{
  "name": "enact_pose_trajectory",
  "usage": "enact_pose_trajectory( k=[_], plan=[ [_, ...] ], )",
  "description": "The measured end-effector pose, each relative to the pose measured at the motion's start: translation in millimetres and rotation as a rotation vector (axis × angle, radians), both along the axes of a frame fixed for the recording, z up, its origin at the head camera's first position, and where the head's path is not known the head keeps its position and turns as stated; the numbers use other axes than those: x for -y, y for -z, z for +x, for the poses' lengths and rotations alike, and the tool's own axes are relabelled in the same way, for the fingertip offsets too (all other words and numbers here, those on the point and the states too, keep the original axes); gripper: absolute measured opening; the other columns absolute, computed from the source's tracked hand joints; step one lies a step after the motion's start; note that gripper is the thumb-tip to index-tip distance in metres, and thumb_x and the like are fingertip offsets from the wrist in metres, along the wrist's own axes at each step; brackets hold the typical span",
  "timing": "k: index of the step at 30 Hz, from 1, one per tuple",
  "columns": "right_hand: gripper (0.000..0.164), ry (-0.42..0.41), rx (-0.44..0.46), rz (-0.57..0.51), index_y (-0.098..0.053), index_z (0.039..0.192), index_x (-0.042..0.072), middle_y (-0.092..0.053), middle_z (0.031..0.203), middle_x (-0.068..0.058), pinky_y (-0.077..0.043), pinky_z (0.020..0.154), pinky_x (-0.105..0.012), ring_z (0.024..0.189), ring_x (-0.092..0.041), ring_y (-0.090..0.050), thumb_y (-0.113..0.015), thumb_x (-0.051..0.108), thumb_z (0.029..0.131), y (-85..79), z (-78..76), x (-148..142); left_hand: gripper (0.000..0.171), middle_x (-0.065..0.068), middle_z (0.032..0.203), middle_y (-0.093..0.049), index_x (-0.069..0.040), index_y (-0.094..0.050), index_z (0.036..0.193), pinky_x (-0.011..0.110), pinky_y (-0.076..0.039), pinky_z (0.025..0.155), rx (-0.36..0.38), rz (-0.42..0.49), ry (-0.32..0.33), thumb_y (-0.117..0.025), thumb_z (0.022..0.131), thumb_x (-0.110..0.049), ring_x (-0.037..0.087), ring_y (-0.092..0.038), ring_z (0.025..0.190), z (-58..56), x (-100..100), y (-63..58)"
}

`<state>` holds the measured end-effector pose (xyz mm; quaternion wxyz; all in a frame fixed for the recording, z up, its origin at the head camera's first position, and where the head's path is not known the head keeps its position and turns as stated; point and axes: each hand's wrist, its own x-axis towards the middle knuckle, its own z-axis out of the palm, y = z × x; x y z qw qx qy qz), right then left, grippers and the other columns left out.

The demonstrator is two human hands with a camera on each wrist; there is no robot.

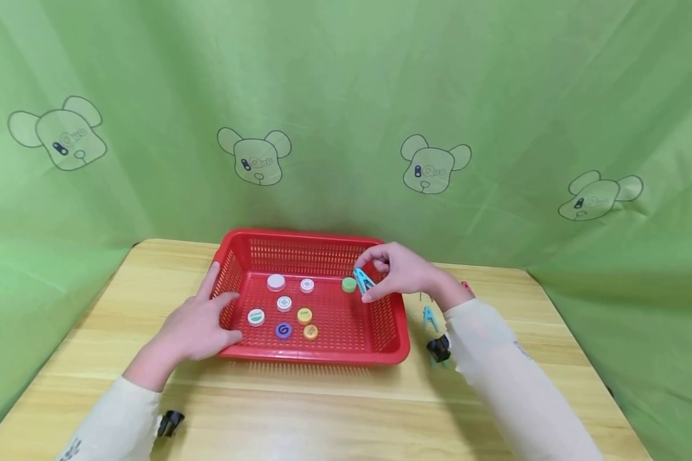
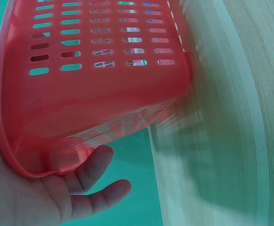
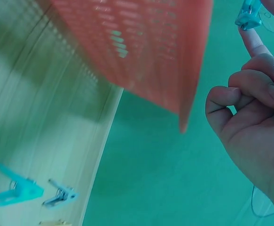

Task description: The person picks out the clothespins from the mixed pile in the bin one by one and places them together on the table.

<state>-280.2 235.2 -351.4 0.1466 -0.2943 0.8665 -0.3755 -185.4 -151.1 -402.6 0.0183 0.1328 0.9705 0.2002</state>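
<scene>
My left hand (image 1: 198, 326) grips the left rim of a red plastic basket (image 1: 317, 356). In the left wrist view, two of its fingers (image 2: 95, 167) extend past the basket's corner on the outside. A small blue clothespin (image 1: 364, 280) is pinched between the thumb and forefinger of my right hand (image 1: 403, 270), above the basket's right part. The other fingers of that hand are curled in the right wrist view. Just left of the clothespin, a green bottle cap (image 1: 348, 284) lies inside. Several more caps, such as a white one (image 1: 275, 282) and a purple one (image 1: 284, 330), are spread over the basket's floor.
Right of the basket, another blue clothespin (image 1: 430, 317) lies on the wooden table (image 1: 254, 410), partly by my right sleeve. The right wrist view shows a greyish clothespin (image 3: 60, 194) beside it. A green curtain (image 1: 346, 77) hangs behind the table.
</scene>
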Motion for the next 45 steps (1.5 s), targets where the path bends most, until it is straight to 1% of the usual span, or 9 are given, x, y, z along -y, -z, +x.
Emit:
enact_pose_trajectory(
  k=[10, 17, 22, 26, 29, 36, 41, 43, 45],
  plan=[
    [0.048, 0.037, 0.024, 0.031, -0.069, 0.11, 0.01, -0.031, 0.065, 0.001, -0.034, 0.061, -0.03, 0.062, -0.016, -0.03, -0.093, 0.02, 0.07, 4.0, 8.4, -31, 0.076, 0.024, 0.163, 0.002, 0.001, -0.054, 0.14, 0.059, -0.053, 0.08, -0.01, 0.003, 0.008, -0.079, 0.077, -0.033, 0.052, -0.055, 0.112, 0.0, -1, -2.8],
    [0.047, 0.07, 0.033, 0.049, -0.069, 0.111, 0.01, -0.026, 0.063, 0.002, -0.033, 0.061, -0.03, 0.06, -0.015, -0.026, -0.092, 0.019, 0.071, 11.1, 14.3, -46, 0.075, 0.024, 0.163, 0.002, 0.001, -0.054, 0.141, 0.06, -0.052, 0.081, 0.008, 0.01, -0.004, -0.079, 0.078, -0.032, 0.053, -0.051, 0.117, 2.7, -2, -5.2],
    [0.048, 0.085, 0.025, 0.054, -0.07, 0.111, 0.01, -0.025, 0.062, 0.002, -0.033, 0.061, -0.03, 0.059, -0.015, -0.026, -0.093, 0.021, 0.07, 15.4, 18.8, -58, 0.077, 0.024, 0.163, 0.002, 0.002, -0.053, 0.141, 0.06, -0.053, 0.082, 0.016, 0.018, -0.005, -0.08, 0.078, -0.032, 0.054, -0.047, 0.121, 3.4, -2, -2.8],
    [0.05, 0.105, 0.052, 0.032, -0.069, 0.111, 0.009, -0.026, 0.062, 0.001, -0.038, 0.067, -0.032, 0.057, -0.014, -0.026, -0.094, 0.021, 0.069, 14.4, 24.7, -67, 0.077, 0.024, 0.163, 0.003, 0.002, -0.053, 0.142, 0.061, -0.052, 0.082, 0.014, 0.018, -0.004, -0.079, 0.078, -0.032, 0.054, -0.047, 0.121, 4.1, -1, -0.9],
    [0.05, 0.125, 0.072, 0.026, -0.067, 0.114, 0.005, -0.026, 0.063, 0.0, -0.039, 0.071, -0.034, 0.057, -0.015, -0.026, -0.092, 0.017, 0.072, 15.7, 28.1, -76, 0.076, 0.023, 0.164, 0.003, 0.002, -0.053, 0.141, 0.061, -0.052, 0.082, 0.008, 0.019, -0.002, -0.079, 0.078, -0.032, 0.054, -0.048, 0.12, 4.1, -1, -0.8],
    [0.05, 0.14, 0.039, 0.036, -0.067, 0.114, 0.005, -0.028, 0.063, 0.002, -0.035, 0.061, -0.028, 0.057, -0.013, -0.026, -0.092, 0.016, 0.072, 23.6, 36.6, -98, 0.075, 0.024, 0.163, 0.002, 0.001, -0.053, 0.141, 0.061, -0.052, 0.082, -0.009, 0.012, 0.007, -0.079, 0.079, -0.032, 0.054, -0.049, 0.119, 3.6, -1, -3.0],
    [0.051, 0.162, 0.066, 0.011, -0.066, 0.114, 0.002, -0.025, 0.061, 0.003, -0.035, 0.051, -0.026, 0.053, -0.011, -0.025, -0.092, 0.016, 0.072, 31.9, 46.1, -116, 0.075, 0.024, 0.163, 0.002, 0.002, -0.053, 0.141, 0.061, -0.052, 0.082, -0.01, 0.012, 0.01, -0.078, 0.079, -0.031, 0.054, -0.05, 0.118, 4.1, -1, -2.9],
    [0.053, 0.174, 0.078, 0.011, -0.066, 0.115, 0.0, -0.026, 0.061, 0.003, -0.036, 0.051, -0.026, 0.054, -0.011, -0.028, -0.092, 0.016, 0.072, 36.5, 50.3, -122, 0.076, 0.024, 0.163, 0.002, 0.002, -0.053, 0.141, 0.061, -0.052, 0.081, -0.009, 0.014, 0.011, -0.079, 0.078, -0.031, 0.054, -0.05, 0.117, 4.7, -1, -2.9],
    [0.055, 0.191, 0.082, 0.016, -0.065, 0.116, -0.001, -0.028, 0.062, 0.002, -0.036, 0.056, -0.027, 0.055, -0.011, -0.03, -0.092, 0.015, 0.071, 40.9, 54.8, -128, 0.076, 0.024, 0.163, 0.002, 0.002, -0.053, 0.141, 0.061, -0.053, 0.081, -0.006, 0.016, 0.011, -0.079, 0.078, -0.031, 0.053, -0.051, 0.117, 5.4, -2, -3.2]
  ],
)
